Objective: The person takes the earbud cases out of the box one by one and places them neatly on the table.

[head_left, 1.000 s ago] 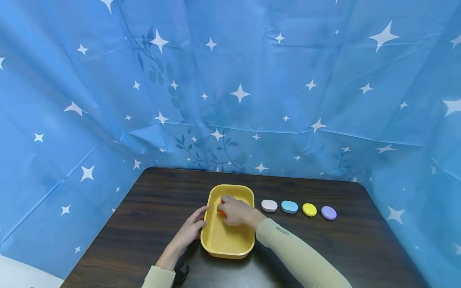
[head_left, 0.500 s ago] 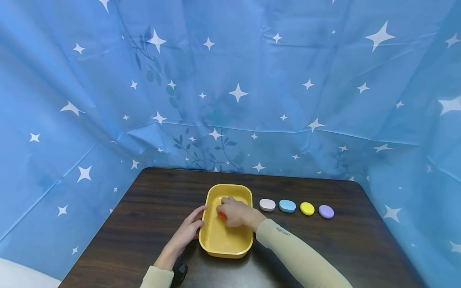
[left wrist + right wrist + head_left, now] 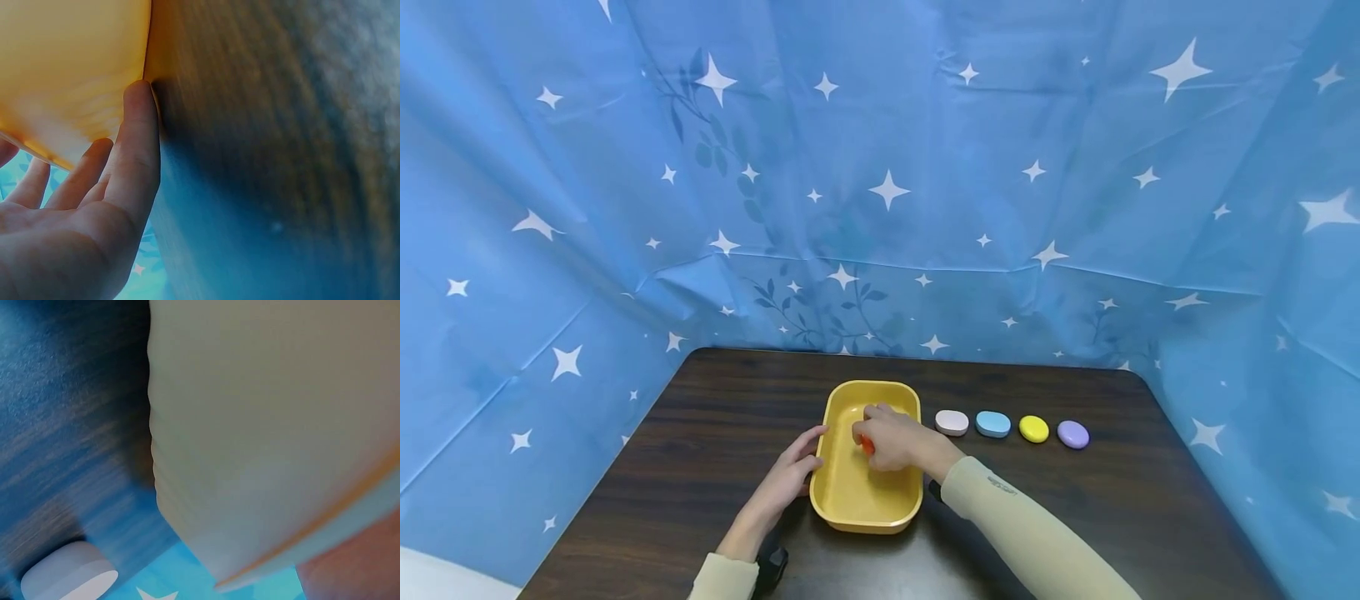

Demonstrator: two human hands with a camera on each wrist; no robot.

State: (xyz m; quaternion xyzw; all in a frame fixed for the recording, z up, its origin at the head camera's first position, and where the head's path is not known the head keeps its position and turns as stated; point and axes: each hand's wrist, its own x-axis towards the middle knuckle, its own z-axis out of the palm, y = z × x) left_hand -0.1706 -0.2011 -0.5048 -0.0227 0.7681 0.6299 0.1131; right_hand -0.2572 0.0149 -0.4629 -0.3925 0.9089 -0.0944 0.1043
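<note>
A yellow rectangular tub (image 3: 867, 507) stands on the dark wooden table. My right hand (image 3: 891, 439) reaches down inside it, with its fingers curled round a small orange piece (image 3: 867, 446). Mostly hidden by the fingers, the orange piece does not show its full shape. At the tub's left side is my left hand (image 3: 784, 481), its fingers nearly straight and touching the rim and outer wall. In the left wrist view, fingertips press on the tub's wall (image 3: 69, 69). The right wrist view is largely filled by the tub's outer wall (image 3: 262, 425); the right hand's fingers are hidden there.
Right of the tub, a row of smooth rounded pieces lies on the table (image 3: 715, 433): a pale pink oval (image 3: 952, 423), a blue oval (image 3: 993, 425), a yellow round one (image 3: 1033, 429) and a purple one (image 3: 1073, 434). A blue star-patterned cloth (image 3: 850, 167) hangs behind.
The whole scene shifts slightly left and up in the head view. Both hands keep nearly the same place at the tub, the right one still holding the orange piece.
</note>
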